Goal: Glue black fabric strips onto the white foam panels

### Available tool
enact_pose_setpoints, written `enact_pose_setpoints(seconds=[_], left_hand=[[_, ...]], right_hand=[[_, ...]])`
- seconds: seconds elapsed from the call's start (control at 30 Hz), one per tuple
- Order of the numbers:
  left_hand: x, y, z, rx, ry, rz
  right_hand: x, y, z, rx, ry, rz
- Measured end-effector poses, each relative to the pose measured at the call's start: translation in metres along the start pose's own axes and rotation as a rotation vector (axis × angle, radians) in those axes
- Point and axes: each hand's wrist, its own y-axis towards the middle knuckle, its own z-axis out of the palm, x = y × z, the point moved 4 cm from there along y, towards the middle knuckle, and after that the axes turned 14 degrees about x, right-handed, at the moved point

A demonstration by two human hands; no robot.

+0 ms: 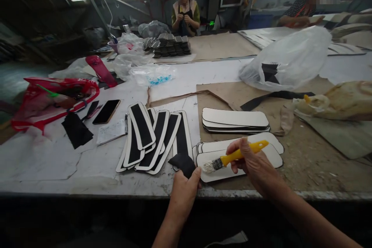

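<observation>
My right hand [250, 159] grips a yellow-handled paintbrush [232, 156]. Its whitish bristles rest on the near end of a white rounded panel [241, 166], the top one of a fanned stack. In my left hand [186, 184], pinched between thumb and fingers, is a piece of black fabric [183, 162] at the table's front edge. Part of that fabric overlaps a white panel with a black strip [182, 135]. Left of it lies a heap of similar panels [141, 126], each white-bordered with a black middle. Behind the brush sits another stack of white panels [235, 118].
A phone [107, 111], a notepad [111, 131] and black fabric scraps [77, 130] lie to the left, near a red plastic bag [55, 102]. A clear plastic bag [287, 60] stands back right, by a yellowish container [343, 100]. Two people [186, 11] work across the table.
</observation>
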Motion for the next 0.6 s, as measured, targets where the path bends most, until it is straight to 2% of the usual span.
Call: enact_pose_setpoints(seconds=[0.1,0.2,0.3,0.4,0.5,0.6], left_hand=[[0.005,-0.002,0.004,-0.023,-0.003,0.002],[0.009,-0.007,0.008,-0.067,-0.036,-0.003],[0.013,-0.01,0.011,-0.096,-0.087,-0.012],[0.015,-0.01,0.013,-0.109,-0.129,-0.037],[0.017,-0.01,0.014,-0.13,-0.148,-0.064],[0.019,-0.01,0.014,-0.131,-0.158,-0.058]], right_hand=[[-0.01,-0.002,-0.005,0.008,-0.098,0.083],[-0.004,-0.012,-0.03,-0.087,-0.395,0.081],[0.011,-0.027,-0.06,-0.258,-0.67,-0.006],[0.024,-0.041,-0.082,-0.391,-0.891,-0.101],[0.035,-0.052,-0.091,-0.459,-1.062,-0.239],[0.038,-0.057,-0.087,-0.449,-1.155,-0.381]])
